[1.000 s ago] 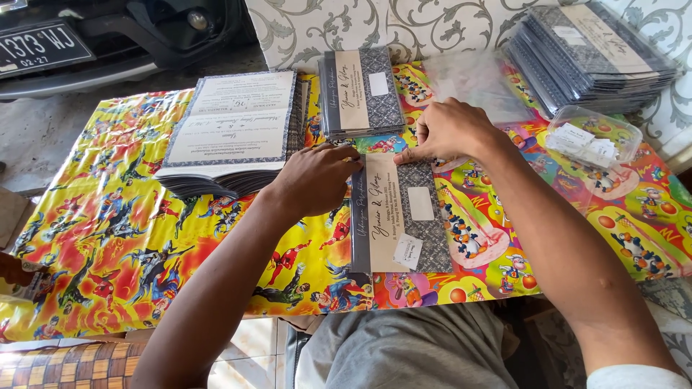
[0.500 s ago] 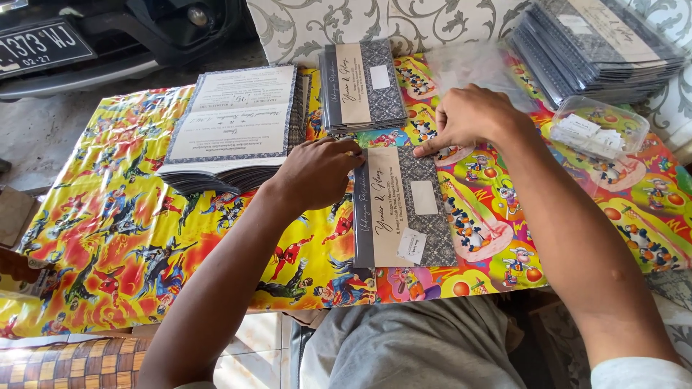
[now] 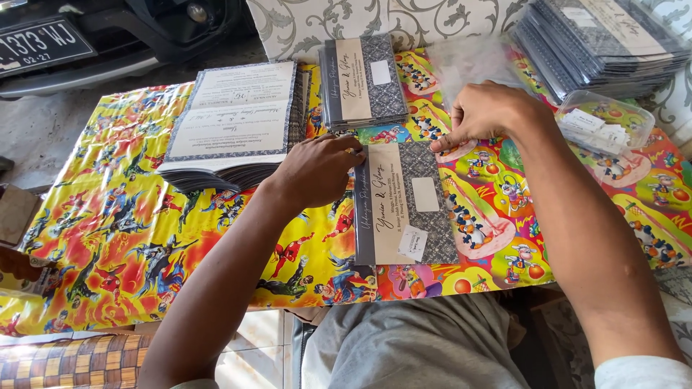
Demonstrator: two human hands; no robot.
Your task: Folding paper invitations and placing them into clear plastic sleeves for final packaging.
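Head-camera view, looking down on a low table (image 3: 108, 238) covered in a bright cartoon-print cloth: a person seated at its near edge works on a grey patterned card (image 3: 404, 205) lying flat in front of them. The card is a tall rectangle with a dark grey spine strip down its left side, a cream band carrying cursive script beside that, and a grey ornamental field on the right bearing a blank white label; a small white tag sits near its lower edge.

The left hand (image 3: 317, 169) rests at the card's upper left corner, fingers curled loosely down and touching that corner, gripping nothing that can be made out. The right hand (image 3: 486, 115) lies just beyond the card's upper right corner, mostly closed, with the index finger stretched out and its tip pressed to the cloth right at the card's top edge; whether it pinches anything cannot be told. The card thus sits between the two forearms, nearer the body than either hand.

Behind the left hand stands a pile of open printed sheets (image 3: 231, 119), and directly beyond the card a short stack of matching cards (image 3: 364, 83). A larger stack of sleeved cards (image 3: 602, 39) fills the far right corner, with a clear plastic tub (image 3: 605, 126) of small white tags beside it.
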